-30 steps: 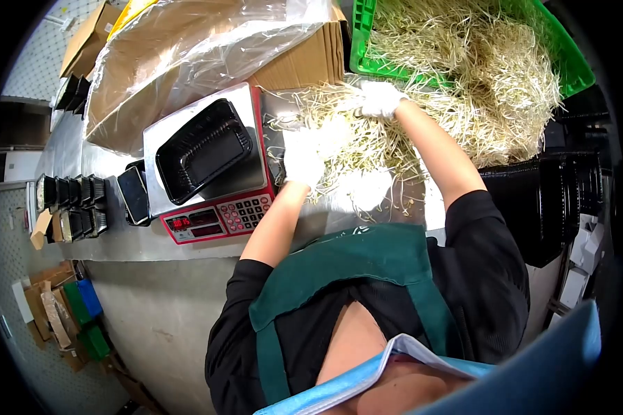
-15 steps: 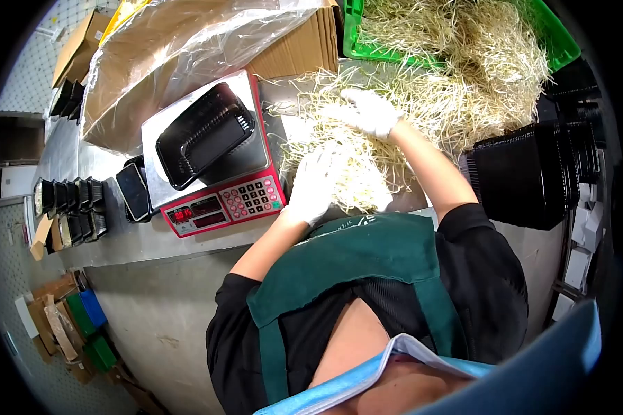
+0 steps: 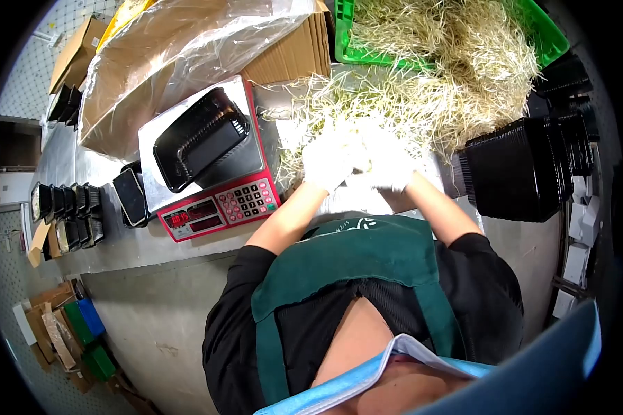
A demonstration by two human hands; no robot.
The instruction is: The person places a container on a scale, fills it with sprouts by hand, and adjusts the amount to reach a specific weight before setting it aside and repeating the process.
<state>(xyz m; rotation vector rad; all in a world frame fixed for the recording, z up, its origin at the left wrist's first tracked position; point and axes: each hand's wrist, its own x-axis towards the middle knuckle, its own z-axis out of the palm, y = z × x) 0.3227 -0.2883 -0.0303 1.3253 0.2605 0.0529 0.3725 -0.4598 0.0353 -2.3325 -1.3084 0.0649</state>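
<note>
Pale bean sprouts (image 3: 394,97) lie heaped on the steel table, spilling from a green crate (image 3: 342,41). My left hand (image 3: 327,160) and my right hand (image 3: 389,164), both in white gloves, are pressed close together around a bunch of sprouts at the pile's near edge. An empty black plastic tray (image 3: 199,138) sits on a red electronic scale (image 3: 214,204) to the left of my hands.
A stack of black trays (image 3: 519,169) stands at the right. A cardboard box lined with clear plastic (image 3: 180,48) is behind the scale. A phone (image 3: 130,196) and a row of small black containers (image 3: 69,214) lie at the left.
My right hand pulled back from the far part of the pile toward me. Both hands have come together on a bunch of sprouts.
</note>
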